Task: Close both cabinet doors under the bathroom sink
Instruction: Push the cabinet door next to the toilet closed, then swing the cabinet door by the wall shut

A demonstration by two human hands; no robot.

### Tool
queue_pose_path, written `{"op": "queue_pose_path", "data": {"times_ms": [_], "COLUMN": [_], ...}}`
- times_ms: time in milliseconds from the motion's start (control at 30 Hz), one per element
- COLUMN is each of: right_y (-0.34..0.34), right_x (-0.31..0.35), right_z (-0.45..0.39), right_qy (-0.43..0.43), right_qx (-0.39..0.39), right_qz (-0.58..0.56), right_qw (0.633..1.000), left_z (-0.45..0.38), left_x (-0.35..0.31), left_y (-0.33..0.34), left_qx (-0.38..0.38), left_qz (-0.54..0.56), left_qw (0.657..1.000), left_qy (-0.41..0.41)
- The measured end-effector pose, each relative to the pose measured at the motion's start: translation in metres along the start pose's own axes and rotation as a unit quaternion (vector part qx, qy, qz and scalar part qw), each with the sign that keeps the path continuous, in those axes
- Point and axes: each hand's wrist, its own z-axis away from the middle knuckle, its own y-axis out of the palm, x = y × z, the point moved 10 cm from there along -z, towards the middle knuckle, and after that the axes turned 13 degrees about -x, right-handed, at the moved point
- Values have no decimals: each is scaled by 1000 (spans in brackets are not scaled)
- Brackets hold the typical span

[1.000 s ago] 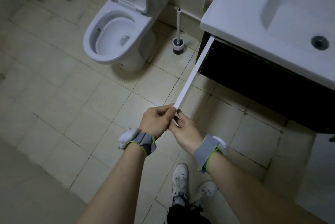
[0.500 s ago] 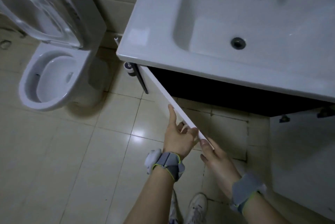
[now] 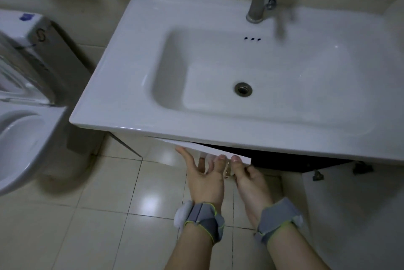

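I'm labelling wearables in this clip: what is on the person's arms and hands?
Both forearms are bare, no sleeves or gloves. The left wrist band and right wrist band are grey fabric edged in yellow-green, each carrying a white block on its outer side.

Below the front rim of the white sink [image 3: 122, 86], the left cabinet door [image 3: 196, 147] stands nearly shut, both hands on its free edge. The left hand [image 3: 205, 179] lies flat with fingers spread; the right hand [image 3: 249, 179] pinches the corner. Under the sink's right end, the right cabinet door [image 3: 354, 215] hangs wide open.
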Motion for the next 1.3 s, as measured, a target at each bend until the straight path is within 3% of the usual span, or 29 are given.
{"op": "queue_pose_path", "data": {"times_ms": [133, 267, 400, 567, 667, 733, 833, 900, 933, 1067, 1167, 1300], "right_y": [2, 7, 4, -11, -54, -103, -184, -216, -262, -354, -397, -411], "right_x": [17, 27, 31, 6, -15, -8, 9, 25, 26, 22, -7, -38], "right_z": [-17, -24, -26, -7, 10, 22, 34, 41, 49, 69, 75, 71], "right_qy": [-44, -62, -87, -58, -38, -111, -233, -290, -277, -308, -263, -209], "right_qx": [-1, 11, 9, 15, -45, -119, -234, -221, -242, -293, -311, -311], "right_qz": [-2, 4, 28, 67, 77, 106, 221, 283, 312, 319, 283, 209], "right_qw": [999, 998, 996, 996, 995, 981, 918, 887, 876, 847, 868, 903], "left_z": [-7, -9, -3, 23, 46, 68, 97, 108, 132, 185, 235, 272], "left_x": [-7, -15, -20, -5, 14, 27, 33, 33, 39, 58, 94, 132], "left_y": [11, 14, 8, -14, -18, -4, 19, 31, 54, 98, 130, 156], "left_qx": [54, 59, 64, 39, 47, 81, 119, 132, 158, 228, 310, 358], "left_qz": [29, 19, -47, -145, -179, -223, -254, -265, -282, -327, -382, -397], "left_qw": [998, 998, 997, 988, 981, 969, 958, 954, 945, 917, 870, 845], "left_qy": [7, 5, 6, -24, -53, -65, -54, -43, -46, -22, 2, 19]}}
